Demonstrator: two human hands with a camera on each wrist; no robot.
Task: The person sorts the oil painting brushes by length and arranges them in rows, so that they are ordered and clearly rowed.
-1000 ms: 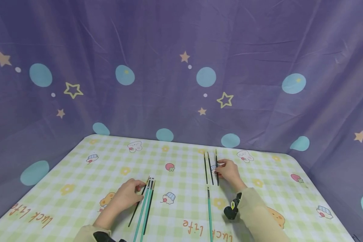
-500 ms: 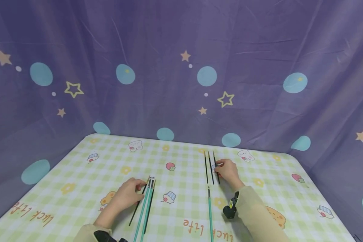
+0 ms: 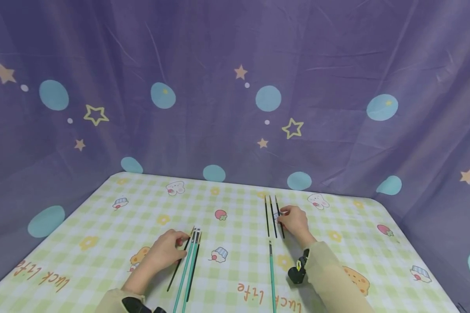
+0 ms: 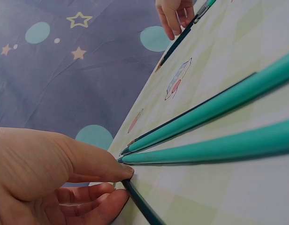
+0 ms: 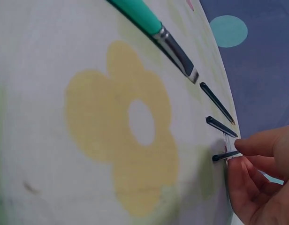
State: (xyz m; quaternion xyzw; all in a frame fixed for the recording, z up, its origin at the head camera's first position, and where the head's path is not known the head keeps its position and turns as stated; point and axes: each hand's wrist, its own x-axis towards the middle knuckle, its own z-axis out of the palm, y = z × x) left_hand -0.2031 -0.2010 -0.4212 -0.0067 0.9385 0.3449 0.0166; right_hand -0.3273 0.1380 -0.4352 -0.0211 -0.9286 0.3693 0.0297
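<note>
At the left, my left hand [image 3: 164,252] pinches a thin dark paintbrush [image 4: 142,204] between thumb and fingers. Close beside it lie two teal paintbrushes [image 4: 215,145] and another dark paintbrush [image 3: 194,265], bristles pointing away. Further right, my right hand [image 3: 295,221] pinches the rightmost of three short dark paintbrushes [image 3: 283,232]. The middle dark paintbrush [image 3: 273,221] and the left dark paintbrush [image 3: 266,219] lie roughly parallel to it, a small gap apart. Nearer me, a single teal paintbrush [image 3: 272,274] lies below this row.
A table with a green-and-white checked cloth [image 3: 235,234] bears everything. Its far edge meets a purple curtain [image 3: 219,130] printed with stars and ovals. A dark wrist device [image 3: 297,267] sits by the right sleeve.
The right hand's dark paintbrush has turned and its bristle tip has shifted left, closer to the other two. My left hand and its brushes have hardly moved.
</note>
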